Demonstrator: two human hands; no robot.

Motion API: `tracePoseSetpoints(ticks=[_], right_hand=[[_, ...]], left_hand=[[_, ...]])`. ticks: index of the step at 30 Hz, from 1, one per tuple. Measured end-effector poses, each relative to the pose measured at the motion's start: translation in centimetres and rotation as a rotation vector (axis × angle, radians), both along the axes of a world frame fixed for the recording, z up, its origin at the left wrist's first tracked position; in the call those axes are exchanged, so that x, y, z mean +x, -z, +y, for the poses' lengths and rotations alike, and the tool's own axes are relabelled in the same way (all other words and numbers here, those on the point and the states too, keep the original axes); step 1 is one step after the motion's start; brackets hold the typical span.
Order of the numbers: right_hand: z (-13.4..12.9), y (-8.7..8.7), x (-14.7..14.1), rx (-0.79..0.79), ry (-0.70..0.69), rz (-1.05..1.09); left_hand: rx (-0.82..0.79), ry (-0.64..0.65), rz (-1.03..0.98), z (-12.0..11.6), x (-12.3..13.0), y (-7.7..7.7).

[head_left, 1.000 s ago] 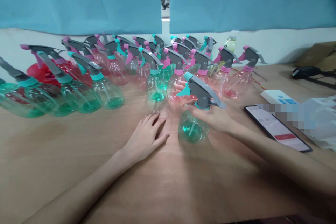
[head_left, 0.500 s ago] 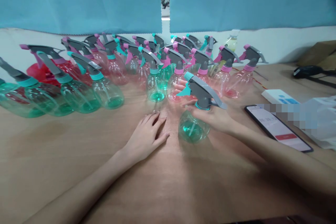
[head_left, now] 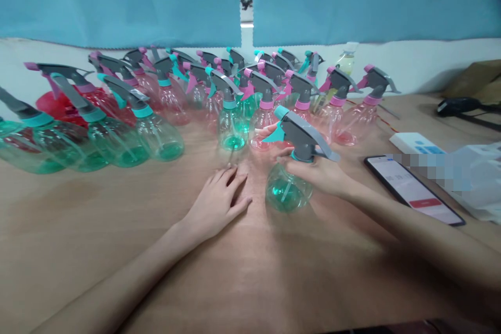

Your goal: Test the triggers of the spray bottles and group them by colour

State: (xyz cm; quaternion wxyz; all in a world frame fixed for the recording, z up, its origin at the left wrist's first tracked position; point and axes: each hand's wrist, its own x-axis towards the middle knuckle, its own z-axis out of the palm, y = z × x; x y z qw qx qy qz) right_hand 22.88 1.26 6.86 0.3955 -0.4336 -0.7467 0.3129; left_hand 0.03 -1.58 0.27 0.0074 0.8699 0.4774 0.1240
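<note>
While clasping spray bottle (head_left: 288, 188) with right hand (head_left: 323, 175), probably for steadiness, resting left hand (head_left: 217, 202) splayed on surface (head_left: 223, 276).

A brown table (head_left: 219, 282) bears spray bottles (head_left: 160, 138) and a phone (head_left: 415, 188).

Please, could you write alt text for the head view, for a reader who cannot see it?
The right hand holds a green spray bottle at its neck, while the left hand rests palm down on the table. Behind stand many more bottles, green and pink; a phone lies to the right.
</note>
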Motion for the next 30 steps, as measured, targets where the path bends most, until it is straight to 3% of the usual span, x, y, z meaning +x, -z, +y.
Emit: tracePoseSetpoints(ticks=[12,19,30], right_hand=[[-0.22,-0.74,-0.48,0.085,-0.009,0.087],[-0.32,-0.76,-0.62,0.038,-0.063,0.199],[-0.27,-0.52,-0.11,0.020,-0.048,0.121]], left_hand=[[-0.018,-0.002,-0.011,0.03,0.04,-0.12],[-0.012,0.002,-0.007,0.11,0.11,-0.12],[-0.008,0.002,-0.006,-0.02,0.08,-0.08]])
